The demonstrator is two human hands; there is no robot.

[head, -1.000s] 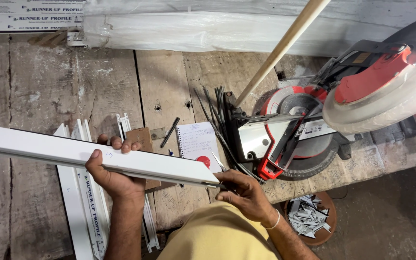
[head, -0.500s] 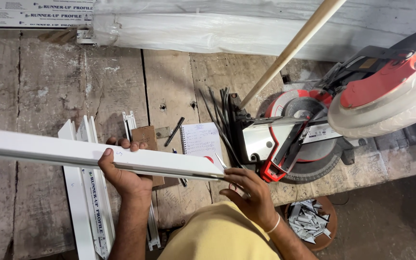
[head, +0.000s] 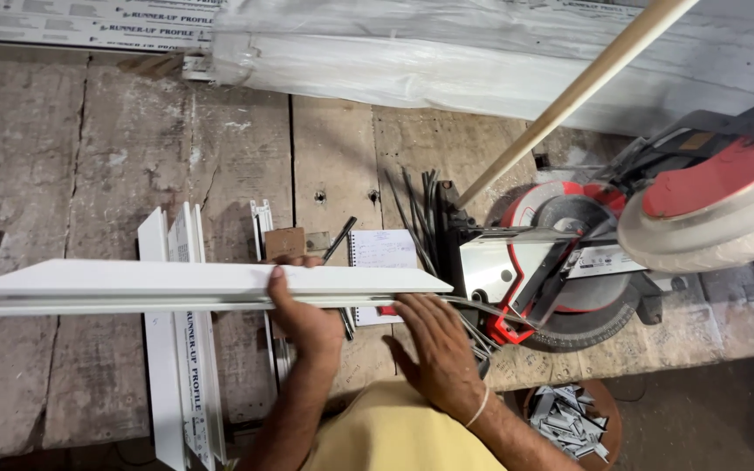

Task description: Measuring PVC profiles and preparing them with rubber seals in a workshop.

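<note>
A long white plastic profile [head: 133,286] lies level across the wooden workbench [head: 71,174], its right end close to a red and silver mitre saw [head: 560,262]. My left hand [head: 303,310] wraps over the profile near its middle and grips it. My right hand [head: 434,344] rests flat under the profile's right end, fingers spread, touching its lower edge. A spiral notepad [head: 383,250] lies partly under that end.
Shorter white profile pieces [head: 187,375] lie on the bench below the long one. A black pen [head: 339,239], thin dark rods [head: 421,205], a wooden pole [head: 578,92], a plastic-wrapped bundle [head: 447,65] at the back. A round tub of metal clips [head: 569,423] stands lower right.
The profile has tilted from slanting to level and shifted right toward the saw. My right hand moved from its end tip to flat beneath it.
</note>
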